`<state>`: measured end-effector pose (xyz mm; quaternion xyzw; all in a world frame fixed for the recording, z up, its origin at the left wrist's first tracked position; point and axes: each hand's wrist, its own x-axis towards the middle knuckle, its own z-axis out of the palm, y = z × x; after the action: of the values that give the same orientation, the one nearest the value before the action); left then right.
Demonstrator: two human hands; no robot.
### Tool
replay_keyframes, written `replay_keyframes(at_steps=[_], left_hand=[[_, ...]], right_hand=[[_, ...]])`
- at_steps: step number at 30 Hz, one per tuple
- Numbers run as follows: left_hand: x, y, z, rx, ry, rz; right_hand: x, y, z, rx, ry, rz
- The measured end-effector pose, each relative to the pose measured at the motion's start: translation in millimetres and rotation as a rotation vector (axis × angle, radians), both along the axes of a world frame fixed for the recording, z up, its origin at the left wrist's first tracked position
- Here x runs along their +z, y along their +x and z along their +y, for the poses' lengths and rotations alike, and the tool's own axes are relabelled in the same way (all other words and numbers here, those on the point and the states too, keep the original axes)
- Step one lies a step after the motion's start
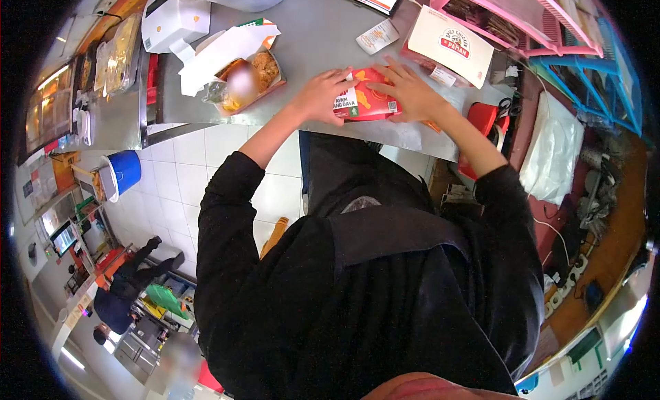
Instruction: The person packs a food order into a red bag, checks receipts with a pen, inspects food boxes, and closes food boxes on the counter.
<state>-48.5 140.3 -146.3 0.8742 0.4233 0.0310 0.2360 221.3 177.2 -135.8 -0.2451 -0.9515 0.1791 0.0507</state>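
Leaning over a grey metal bench (309,28), person in black long sleeves, both arms stretched forward. Bench runs across the top of the view. Next in size: a pink plastic rack (564,53) and a blue plastic rack (591,71), both at the far right. To the right of the hands, a large white carton with a red-and-black printed logo (450,46), set at a slant, a small white label (442,76) at its near edge. To the left, an open cardboard food box (271,87), white flap raised; in it a brown, crumb-coated fried piece (264,68) and something in clear wrap, the middle blurred out. Left hand (322,96) at the left end of the smaller red printed box (375,101), fingers reaching over its end; grip partly open. Right hand (411,92) over the right side of the same box, fingers spread flat across it; grip wide open, not closed round anything. Red box lies on the bench between the two hands, by the near edge, white printed panel and yellow shapes showing. Smallest noted: a white printed paper slip (377,37), lying just beyond the right hand, near the carton.
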Motion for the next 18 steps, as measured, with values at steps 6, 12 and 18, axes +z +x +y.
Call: replay_keyframes(at_steps=[6,12,18], left_hand=[[-2.4,1.2,-2.6,0.009,0.034,0.007],[-18.8,-3.4,-14.5,-0.050,0.213,0.046],[-23.6,7.2,-26.1,0.010,0.264,0.100]], right_hand=[[6.4,-8.4,20.8,0.109,-0.230,-0.135],[-29.2,3.1,-9.7,0.022,0.046,-0.023],[-68.0,-11.6,-54.0,-0.358,-0.170,0.481]])
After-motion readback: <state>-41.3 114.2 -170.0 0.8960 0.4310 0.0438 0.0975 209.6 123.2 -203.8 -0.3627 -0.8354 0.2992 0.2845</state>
